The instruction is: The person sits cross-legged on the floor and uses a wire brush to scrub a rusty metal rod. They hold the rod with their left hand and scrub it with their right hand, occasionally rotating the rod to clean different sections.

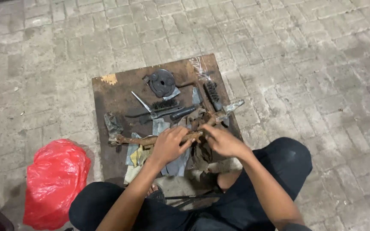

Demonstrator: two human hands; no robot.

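The rusty metal rod (pixel 159 137) lies across the brown board (pixel 112 100), grasped by both hands: the left hand (pixel 168 145) wraps its middle, the right hand (pixel 223 141) pinches it just beside. Beyond the fingers lie wire brushes (pixel 166 104) and a dark round disc (pixel 162 82). Well left of the left hand sits a red plastic bag (pixel 54 182).

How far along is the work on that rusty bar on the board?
Done: little shows; the rusty bar looks brown along its whole visible length. In hand: the left hand and right hand both grip it over the wooden board, above sheets that look like sandpaper. Left: seemingly most of the rust; the wire brushes lie untouched beyond.
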